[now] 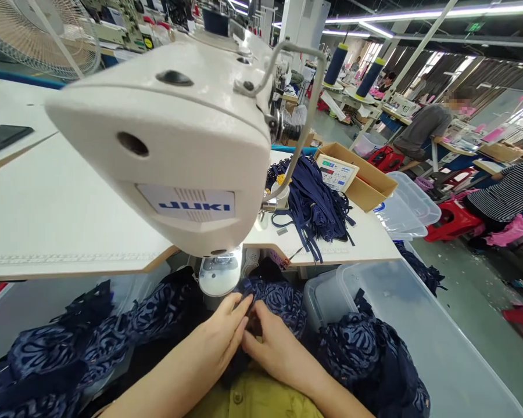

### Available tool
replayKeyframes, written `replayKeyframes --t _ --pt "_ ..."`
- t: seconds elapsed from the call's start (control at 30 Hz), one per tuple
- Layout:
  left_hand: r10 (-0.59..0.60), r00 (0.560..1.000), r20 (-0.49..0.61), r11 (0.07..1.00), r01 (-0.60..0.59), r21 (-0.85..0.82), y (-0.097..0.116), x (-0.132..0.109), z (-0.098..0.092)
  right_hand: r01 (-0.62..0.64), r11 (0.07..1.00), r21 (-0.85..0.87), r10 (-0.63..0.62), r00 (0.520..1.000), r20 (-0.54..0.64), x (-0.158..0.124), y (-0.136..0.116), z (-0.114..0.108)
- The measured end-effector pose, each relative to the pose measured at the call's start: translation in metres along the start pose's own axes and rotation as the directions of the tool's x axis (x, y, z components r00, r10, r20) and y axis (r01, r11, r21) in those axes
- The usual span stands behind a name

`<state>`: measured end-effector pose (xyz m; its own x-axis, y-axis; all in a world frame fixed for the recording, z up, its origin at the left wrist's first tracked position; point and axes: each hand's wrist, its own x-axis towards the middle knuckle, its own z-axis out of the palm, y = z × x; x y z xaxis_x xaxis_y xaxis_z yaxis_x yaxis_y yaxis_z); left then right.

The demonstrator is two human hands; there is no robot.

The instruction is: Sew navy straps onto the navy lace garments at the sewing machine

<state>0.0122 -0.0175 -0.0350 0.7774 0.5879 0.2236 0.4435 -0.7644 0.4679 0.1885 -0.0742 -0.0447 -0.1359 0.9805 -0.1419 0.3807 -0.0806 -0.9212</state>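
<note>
White tabletop (70, 220) ahead; I see left hand (227, 326) and right hand (275, 342) pinching patterned navy fabric (283, 303); keep the held edge flat and untwisted.

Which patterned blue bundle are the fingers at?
The middle bundle, where the left hand and right hand meet; the left bundle and right bundle lie to either side.

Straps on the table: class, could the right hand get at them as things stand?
Probably yes: the way to the straps looks free over the front of the table, though the right hand is at the fabric and may need to let go.
</note>
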Motion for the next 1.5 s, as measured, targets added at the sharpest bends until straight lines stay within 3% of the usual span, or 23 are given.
replayKeyframes --t 0.07,0.17,0.23,0.37,0.47,0.53,0.6,0.73,0.87,0.97,1.03,1.1,1.17,1.23,1.33,1.5 --pt "-0.173 0.985 0.021 0.982 0.174 -0.079 -0.005 0.0 0.001 -0.007 0.998 -0.058 0.007 1.0 -0.008 0.004 0.005 -0.002" --pt "-0.423 0.9 0.107 0.872 0.436 -0.222 -0.009 -0.001 -0.005 0.015 0.998 -0.066 -0.011 0.998 0.059 0.008 0.008 -0.022" --pt "-0.51 0.846 0.156 0.785 0.532 -0.317 -0.011 -0.005 -0.01 0.074 0.997 0.008 -0.074 0.986 0.152 0.011 0.005 -0.038" --pt "-0.575 0.772 0.272 0.527 0.604 -0.598 -0.017 -0.017 -0.022 0.177 0.982 0.069 -0.19 0.942 0.276 0.018 -0.008 -0.051" --pt "-0.562 0.74 0.37 0.34 0.614 -0.712 -0.021 -0.025 -0.032 0.249 0.966 0.066 -0.257 0.928 0.269 0.026 -0.014 -0.046" --pt "-0.575 0.716 0.396 0.288 0.631 -0.721 -0.022 -0.03 -0.039 0.245 0.967 0.065 -0.254 0.938 0.236 0.03 -0.018 -0.041" --pt "-0.612 0.716 0.335 0.355 0.627 -0.693 -0.021 -0.035 -0.046 0.207 0.977 0.056 -0.214 0.956 0.2 0.033 -0.023 -0.038" --pt "-0.652 0.759 0.005 0.622 0.538 -0.57 -0.019 -0.043 -0.056 0.283 0.959 -0.005 -0.278 0.945 0.172 0.039 -0.043 -0.038" --pt "-0.683 0.686 -0.249 0.712 0.552 -0.434 -0.022 -0.038 -0.058 0.403 0.909 -0.105 -0.391 0.913 0.112 0.056 -0.058 -0.036" --pt "-0.51 0.684 -0.522 0.843 0.519 -0.144 -0.027 -0.026 -0.051 0.426 0.875 -0.229 -0.443 0.896 -0.027 0.072 -0.059 -0.027" --pt "-0.244 0.709 -0.661 0.899 0.421 0.12 -0.026 -0.019 -0.043 0.395 0.881 -0.26 -0.434 0.894 -0.113 0.078 -0.056 -0.019" --pt "0.042 0.81 -0.585 0.913 0.206 0.351 -0.022 -0.013 -0.035 0.356 0.902 -0.242 -0.402 0.898 -0.177 0.079 -0.052 -0.013" --pt "0.201 0.891 -0.408 0.89 0.009 0.457 -0.015 -0.008 -0.03 0.31 0.934 -0.176 -0.345 0.912 -0.221 0.078 -0.048 -0.008" --pt "0.205 0.923 -0.325 0.875 -0.025 0.483 -0.01 -0.004 -0.027 0.223 0.972 -0.078 -0.236 0.932 -0.276 0.076 -0.044 -0.006" --pt "0.131 0.929 -0.345 0.888 0.044 0.457 -0.008 0.001 -0.027 0.121 0.99 0.073 -0.094 0.951 -0.295 0.077 -0.036 -0.006" --pt "0.037 0.938 -0.344 0.875 0.136 0.465 -0.006 0.006 -0.027 0.155 0.985 0.072 -0.126 0.944 -0.304 0.083 -0.034 -0.011"
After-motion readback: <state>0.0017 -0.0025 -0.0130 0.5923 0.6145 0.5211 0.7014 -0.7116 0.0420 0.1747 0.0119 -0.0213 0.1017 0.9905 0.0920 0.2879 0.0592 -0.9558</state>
